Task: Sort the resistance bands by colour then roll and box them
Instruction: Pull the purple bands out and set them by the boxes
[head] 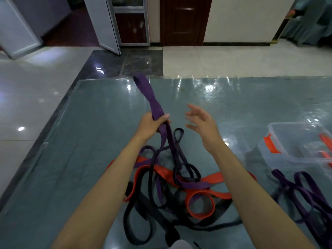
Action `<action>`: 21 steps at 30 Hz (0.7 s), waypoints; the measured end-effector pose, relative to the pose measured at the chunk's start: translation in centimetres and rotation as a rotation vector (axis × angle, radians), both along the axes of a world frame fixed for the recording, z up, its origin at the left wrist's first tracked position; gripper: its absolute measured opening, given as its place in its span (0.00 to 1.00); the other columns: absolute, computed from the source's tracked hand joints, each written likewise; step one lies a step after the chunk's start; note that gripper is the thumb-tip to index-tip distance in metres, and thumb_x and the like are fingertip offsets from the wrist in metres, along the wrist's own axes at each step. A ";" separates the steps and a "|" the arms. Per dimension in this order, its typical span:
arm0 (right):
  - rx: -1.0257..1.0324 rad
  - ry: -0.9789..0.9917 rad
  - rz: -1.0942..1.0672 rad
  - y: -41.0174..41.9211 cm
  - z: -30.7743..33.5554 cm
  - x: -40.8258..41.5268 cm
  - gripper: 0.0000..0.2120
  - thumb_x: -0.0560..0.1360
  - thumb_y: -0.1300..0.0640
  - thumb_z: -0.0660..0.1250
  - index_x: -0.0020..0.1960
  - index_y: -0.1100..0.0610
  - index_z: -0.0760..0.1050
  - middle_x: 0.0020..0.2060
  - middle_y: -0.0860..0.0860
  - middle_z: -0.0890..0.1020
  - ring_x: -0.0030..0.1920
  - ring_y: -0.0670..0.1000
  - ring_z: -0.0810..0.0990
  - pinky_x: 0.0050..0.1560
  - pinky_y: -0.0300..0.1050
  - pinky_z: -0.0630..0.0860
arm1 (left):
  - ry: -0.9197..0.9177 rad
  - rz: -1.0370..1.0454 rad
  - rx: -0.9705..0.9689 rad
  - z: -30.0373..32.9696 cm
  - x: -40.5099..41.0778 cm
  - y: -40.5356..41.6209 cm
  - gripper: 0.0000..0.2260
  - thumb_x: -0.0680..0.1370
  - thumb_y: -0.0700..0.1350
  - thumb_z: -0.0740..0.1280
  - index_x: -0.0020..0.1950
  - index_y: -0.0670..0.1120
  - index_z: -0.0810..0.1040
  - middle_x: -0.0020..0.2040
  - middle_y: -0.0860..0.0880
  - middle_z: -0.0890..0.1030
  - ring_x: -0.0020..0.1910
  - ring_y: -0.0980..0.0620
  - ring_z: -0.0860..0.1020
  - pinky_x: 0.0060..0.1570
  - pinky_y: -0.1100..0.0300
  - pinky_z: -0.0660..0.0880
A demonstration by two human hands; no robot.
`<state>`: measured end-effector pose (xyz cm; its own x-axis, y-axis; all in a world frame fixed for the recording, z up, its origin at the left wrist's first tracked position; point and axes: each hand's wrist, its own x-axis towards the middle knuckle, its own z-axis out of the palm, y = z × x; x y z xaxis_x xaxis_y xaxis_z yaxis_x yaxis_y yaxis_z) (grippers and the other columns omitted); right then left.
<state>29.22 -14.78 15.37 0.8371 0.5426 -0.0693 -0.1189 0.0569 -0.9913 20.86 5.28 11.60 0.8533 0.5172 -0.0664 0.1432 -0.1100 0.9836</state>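
My left hand (152, 126) is curled tight around a wide purple rubber resistance band (143, 90). Its free looped end stands up and away from the fist toward the far edge of the table, while the rest runs down from my grip, toward me, into the tangled heap of purple, black and orange-red bands (172, 186) lying near the middle of the grey-green table under clear plastic sheeting (80, 141). So the band's long axis runs roughly far-to-near through my fist, leaning a little left at the top. Just to the right, my right hand (201, 123) hovers above the table with fingers spread and relaxed, holding nothing, apart from the band but near it. As I judge it, this is the sorting step: the purple band needs drawing clear of the heap, and the free right hand is the nearer one to take the lower run where it dives into the knot. The snag risk looks real, since thin black loops cross that lower run. Further right, near the table's right edge, lies a separate cluster of narrow purple bands (305, 194), which I take as the purple pile, and beyond it a clear plastic storage box with orange-red latches (280, 133). I can read no labels or writing anywhere.
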 end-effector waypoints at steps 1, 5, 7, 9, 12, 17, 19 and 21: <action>-0.136 -0.051 0.049 0.4 -1.1 0.1 0.23 0.81 0.69 0.66 0.75 0.58 0.74 0.59 0.53 0.82 0.64 0.55 0.79 0.66 0.53 0.79 | -0.026 0.016 -0.024 0.9 0.4 0.5 0.07 0.82 0.46 0.73 0.47 0.44 0.84 0.41 0.51 0.89 0.38 0.55 0.87 0.34 0.60 0.81; -0.347 -0.146 0.403 2.3 -4.8 -1.0 0.28 0.80 0.62 0.73 0.77 0.56 0.70 0.70 0.50 0.78 0.69 0.45 0.76 0.68 0.38 0.74 | -0.086 0.050 -0.183 4.5 1.4 1.5 0.08 0.81 0.49 0.74 0.49 0.45 0.84 0.45 0.48 0.90 0.38 0.55 0.87 0.33 0.63 0.79; -0.361 -0.121 0.504 3.5 -6.1 -1.9 0.25 0.78 0.56 0.76 0.73 0.53 0.73 0.65 0.46 0.81 0.64 0.40 0.79 0.66 0.37 0.75 | -0.086 0.043 -0.233 5.7 1.8 1.6 0.09 0.81 0.51 0.74 0.48 0.46 0.83 0.47 0.47 0.90 0.38 0.55 0.86 0.31 0.63 0.78; -0.323 -0.085 0.468 4.7 -7.0 -2.3 0.18 0.78 0.59 0.77 0.65 0.55 0.77 0.58 0.46 0.84 0.55 0.36 0.83 0.59 0.35 0.77 | -0.089 0.039 -0.277 6.5 2.0 1.5 0.08 0.81 0.51 0.74 0.48 0.47 0.83 0.47 0.46 0.89 0.41 0.53 0.86 0.36 0.60 0.81; -0.257 -0.111 0.347 5.7 -7.1 -2.0 0.04 0.78 0.61 0.76 0.52 0.59 0.83 0.48 0.52 0.88 0.46 0.43 0.87 0.51 0.36 0.81 | -0.100 0.078 -0.355 7.0 2.2 1.6 0.08 0.82 0.50 0.73 0.51 0.46 0.82 0.46 0.48 0.89 0.44 0.52 0.86 0.43 0.57 0.83; -0.140 -0.070 0.252 5.2 -4.7 -1.2 0.03 0.79 0.62 0.73 0.48 0.61 0.82 0.40 0.56 0.89 0.41 0.55 0.89 0.48 0.50 0.86 | -0.223 0.057 -0.572 6.6 1.5 2.7 0.08 0.81 0.46 0.74 0.54 0.43 0.79 0.47 0.47 0.85 0.48 0.49 0.85 0.57 0.53 0.83; -0.109 -0.059 0.189 4.8 -3.0 -0.9 0.04 0.79 0.61 0.74 0.51 0.61 0.82 0.39 0.57 0.89 0.39 0.56 0.89 0.43 0.51 0.86 | -0.193 0.047 -0.594 5.8 0.8 2.8 0.09 0.81 0.47 0.74 0.56 0.43 0.80 0.50 0.46 0.85 0.53 0.47 0.84 0.64 0.50 0.81; -0.066 -0.079 0.161 4.4 -1.1 -0.8 0.04 0.78 0.60 0.75 0.52 0.58 0.83 0.40 0.57 0.89 0.38 0.55 0.89 0.39 0.46 0.85 | -0.122 0.001 -0.594 4.6 -0.3 2.0 0.14 0.82 0.52 0.72 0.58 0.42 0.80 0.53 0.45 0.86 0.56 0.47 0.85 0.65 0.51 0.80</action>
